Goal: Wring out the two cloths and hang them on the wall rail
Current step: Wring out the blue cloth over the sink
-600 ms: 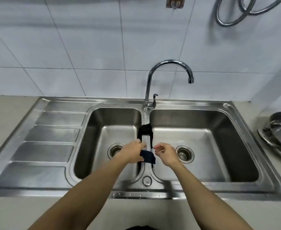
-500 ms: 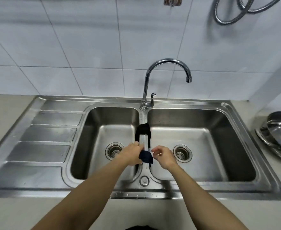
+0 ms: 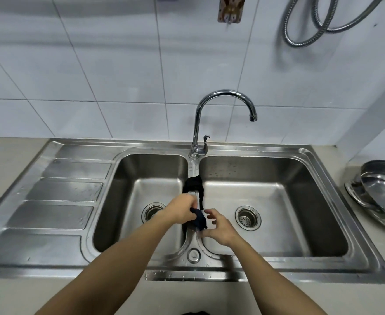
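Stainless steel forms the double-bowl sink set into the counter. A black cloth is draped over the divider between the two bowls, below the tap. A dark blue cloth is gripped in the left hand, which is closed around it above the divider. The right hand is held just beside it, fingers spread and curled towards the cloth. A steel pan is seen at the counter's right edge.
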